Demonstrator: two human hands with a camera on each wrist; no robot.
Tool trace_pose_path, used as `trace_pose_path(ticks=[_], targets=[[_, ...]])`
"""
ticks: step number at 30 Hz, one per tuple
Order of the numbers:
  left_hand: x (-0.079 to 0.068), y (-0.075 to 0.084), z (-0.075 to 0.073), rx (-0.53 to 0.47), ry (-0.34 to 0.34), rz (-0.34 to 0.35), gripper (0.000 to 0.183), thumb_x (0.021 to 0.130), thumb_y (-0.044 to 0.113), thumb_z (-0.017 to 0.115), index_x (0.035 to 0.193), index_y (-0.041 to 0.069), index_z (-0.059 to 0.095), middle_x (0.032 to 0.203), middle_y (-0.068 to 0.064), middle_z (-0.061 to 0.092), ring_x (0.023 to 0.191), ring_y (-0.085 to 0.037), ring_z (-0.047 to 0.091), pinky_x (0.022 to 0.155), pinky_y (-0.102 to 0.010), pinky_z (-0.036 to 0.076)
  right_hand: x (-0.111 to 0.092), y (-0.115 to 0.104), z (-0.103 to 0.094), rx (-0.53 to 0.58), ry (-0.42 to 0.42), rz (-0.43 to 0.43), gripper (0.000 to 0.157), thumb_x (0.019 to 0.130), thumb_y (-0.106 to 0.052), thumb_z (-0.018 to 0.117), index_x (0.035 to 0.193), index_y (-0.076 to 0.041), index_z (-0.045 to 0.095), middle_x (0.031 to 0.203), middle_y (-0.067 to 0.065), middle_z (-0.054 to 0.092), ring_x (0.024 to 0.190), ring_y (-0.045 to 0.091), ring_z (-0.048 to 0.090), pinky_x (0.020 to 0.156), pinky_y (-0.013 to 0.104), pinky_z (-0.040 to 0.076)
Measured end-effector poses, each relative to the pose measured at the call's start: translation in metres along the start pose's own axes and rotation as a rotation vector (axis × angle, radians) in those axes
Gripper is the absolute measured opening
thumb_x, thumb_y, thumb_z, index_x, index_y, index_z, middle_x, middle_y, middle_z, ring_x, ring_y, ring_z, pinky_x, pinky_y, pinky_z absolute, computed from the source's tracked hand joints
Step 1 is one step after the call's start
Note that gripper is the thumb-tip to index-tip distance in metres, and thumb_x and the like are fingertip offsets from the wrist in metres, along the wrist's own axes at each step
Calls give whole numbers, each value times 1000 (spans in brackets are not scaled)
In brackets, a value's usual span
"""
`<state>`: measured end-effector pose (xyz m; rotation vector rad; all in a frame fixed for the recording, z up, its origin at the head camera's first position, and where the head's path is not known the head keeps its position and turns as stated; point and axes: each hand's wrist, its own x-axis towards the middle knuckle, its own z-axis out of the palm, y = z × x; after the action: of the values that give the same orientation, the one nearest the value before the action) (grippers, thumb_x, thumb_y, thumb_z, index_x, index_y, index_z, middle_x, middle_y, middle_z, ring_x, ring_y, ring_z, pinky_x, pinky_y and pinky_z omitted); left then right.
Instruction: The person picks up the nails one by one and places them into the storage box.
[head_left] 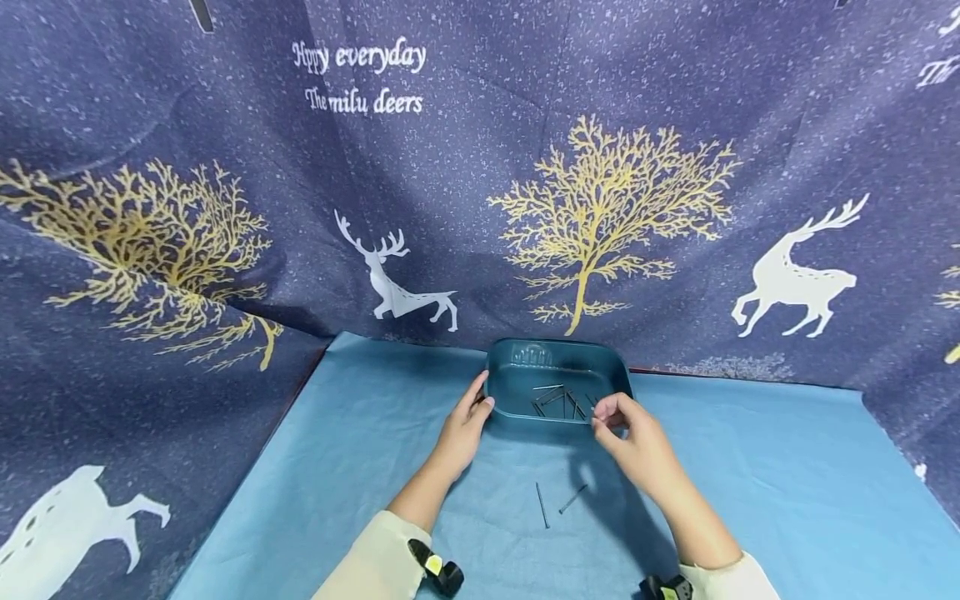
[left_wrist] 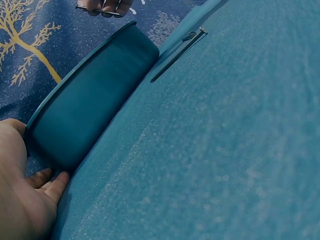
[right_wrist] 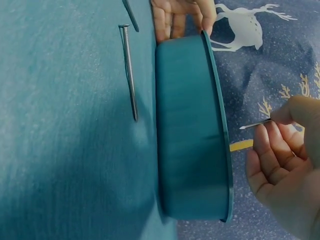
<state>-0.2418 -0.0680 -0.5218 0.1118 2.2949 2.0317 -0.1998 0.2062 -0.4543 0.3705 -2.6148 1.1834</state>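
Observation:
A dark teal rectangular bin (head_left: 558,353) stands at the far side of the blue cloth, with several loose nails (head_left: 558,400) in it. My left hand (head_left: 462,429) rests against the bin's left end, its fingertips touching the wall near the front corner. Over the bin's front right rim, my right hand (head_left: 633,437) pinches a nail (right_wrist: 255,124) between thumb and fingers; its pointed tip sticks out in the right wrist view. Two more nails lie on the cloth in front of the bin, one longer-looking nail (head_left: 542,505) and a slanted nail (head_left: 573,499).
A light blue cloth (head_left: 750,467) covers the table. Behind it hangs a dark blue curtain (head_left: 465,167) printed with deer and golden trees, close to the bin's back. Dark devices are strapped at both wrists.

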Motion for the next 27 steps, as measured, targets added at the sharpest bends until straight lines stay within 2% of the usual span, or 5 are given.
trace_pose_path(ticks=[11,22,27], targets=[[2,-3,0,-19,-2,11,61,104,53,49,160,37,30,168,-6,25,153,-28,31,123,-50,34,9,-3,3,32,30,75,7,98,-13,66,103,-12,61,96,2,67,85,5,63,78,23,53],[2,-4,-1,-21,2,21,62,104,53,50,160,35,30,168,-7,24,153,-30,31,123,-50,34,21,-1,11,57,81,87,10,98,-11,66,106,-8,63,98,6,69,85,6,63,78,18,54],[2,-5,0,-20,-3,21,62,104,53,49,160,35,29,169,-7,23,153,-30,30,123,-51,33,24,1,16,70,86,104,8,98,-12,65,105,-9,63,98,7,69,86,4,62,79,17,53]])
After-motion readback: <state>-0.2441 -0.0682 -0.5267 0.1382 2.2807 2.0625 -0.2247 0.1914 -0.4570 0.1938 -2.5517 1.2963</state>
